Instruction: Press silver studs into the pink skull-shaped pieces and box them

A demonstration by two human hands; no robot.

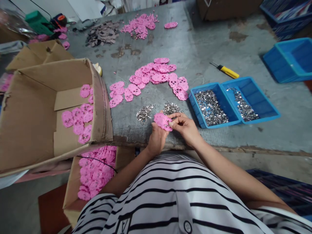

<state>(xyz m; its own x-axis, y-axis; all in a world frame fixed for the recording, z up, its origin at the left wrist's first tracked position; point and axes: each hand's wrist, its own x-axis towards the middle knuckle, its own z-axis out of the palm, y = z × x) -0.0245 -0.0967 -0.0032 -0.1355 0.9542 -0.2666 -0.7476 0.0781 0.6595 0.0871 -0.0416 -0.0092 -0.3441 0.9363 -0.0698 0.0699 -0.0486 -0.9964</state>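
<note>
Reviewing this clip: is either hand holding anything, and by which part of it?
Yes, both hold one pink piece: the left hand by its left side, the right hand at its right edge.

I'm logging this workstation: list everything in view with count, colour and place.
Held pink piece: one, pink, both hands
Loose pink pieces: many, pink, table and left boxes
Metal heaps: two, silver, near hands
Bins: three, blue, right; two hold metal parts
Screwdriver: one, yellow and black, beyond bins
Pink bits: one pile, pink, far side
Flat scraps: one pile, grey-brown, far left
Cardboard boxes: at least two, brown, left
Brown box: one, brown, top
Crates: at least two, dark blue, right
Green object: one, green, top left
Table: one, grey, centre
Left hand: one, gripping the piece
Right hand: one, pinching its right end
Striped shirt: one, white and black, bottom
</note>
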